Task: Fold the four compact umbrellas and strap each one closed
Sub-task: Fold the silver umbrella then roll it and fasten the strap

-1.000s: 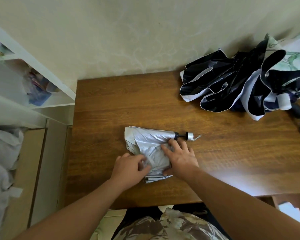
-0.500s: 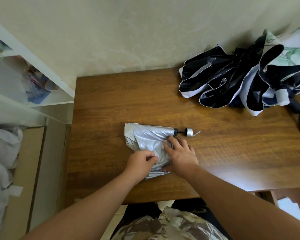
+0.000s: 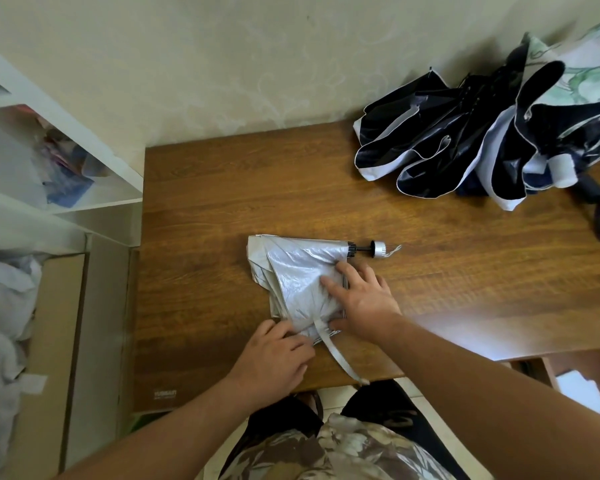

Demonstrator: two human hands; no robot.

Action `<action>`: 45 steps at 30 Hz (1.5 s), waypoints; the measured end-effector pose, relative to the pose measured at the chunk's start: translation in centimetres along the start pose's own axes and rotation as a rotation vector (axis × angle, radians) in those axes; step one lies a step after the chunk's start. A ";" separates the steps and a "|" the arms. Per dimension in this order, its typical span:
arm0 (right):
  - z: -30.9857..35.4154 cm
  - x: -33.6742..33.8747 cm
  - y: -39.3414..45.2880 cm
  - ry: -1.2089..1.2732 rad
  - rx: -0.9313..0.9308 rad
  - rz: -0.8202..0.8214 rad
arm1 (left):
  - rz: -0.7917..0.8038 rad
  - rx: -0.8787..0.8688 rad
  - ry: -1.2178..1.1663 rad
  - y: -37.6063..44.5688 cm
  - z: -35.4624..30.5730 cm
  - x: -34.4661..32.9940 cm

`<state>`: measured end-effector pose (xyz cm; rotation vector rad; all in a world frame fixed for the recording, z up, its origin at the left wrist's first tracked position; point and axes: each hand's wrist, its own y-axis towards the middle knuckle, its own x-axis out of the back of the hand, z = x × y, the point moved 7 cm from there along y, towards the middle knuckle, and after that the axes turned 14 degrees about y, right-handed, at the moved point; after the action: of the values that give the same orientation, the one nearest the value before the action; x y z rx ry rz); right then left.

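Out comes the strap point(image 3: 338, 355) — now trailing toward the table point(image 3: 430, 289) edge from the silver umbrella point(image 3: 298, 271). Right hand point(image 3: 364, 299) presses flat on the canopy; left hand point(image 3: 274, 362) pinches its near corner — fingers curled.

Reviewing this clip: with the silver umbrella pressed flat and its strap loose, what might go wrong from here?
1. The strap trails to the table edge; the silver umbrella is not yet strapped, so its pleats may spring open if the right hand lifts.
2. The left hand rests on the near corner, not on the strap, and reaching for it may loosen the fold.
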<state>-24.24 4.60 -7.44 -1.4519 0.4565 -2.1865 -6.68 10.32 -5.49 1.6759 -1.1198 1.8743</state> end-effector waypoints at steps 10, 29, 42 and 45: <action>-1.3 -2.9 -1.7 -0.138 0.018 0.169 | -0.114 0.225 -0.122 9.4 4.4 5.9; 3.3 6.0 5.2 0.038 0.069 -0.172 | 0.220 0.329 0.058 5.7 3.9 -1.7; -0.7 4.6 8.5 0.135 -0.001 -0.013 | 0.123 0.205 0.059 -0.6 2.8 -4.4; -1.1 4.9 8.4 0.067 -0.036 0.023 | 0.094 0.196 0.050 -0.9 3.3 -3.0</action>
<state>-25.17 -5.13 -8.45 -1.3887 0.5361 -2.2250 -3.22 8.97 -8.13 1.6942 -1.0409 2.1331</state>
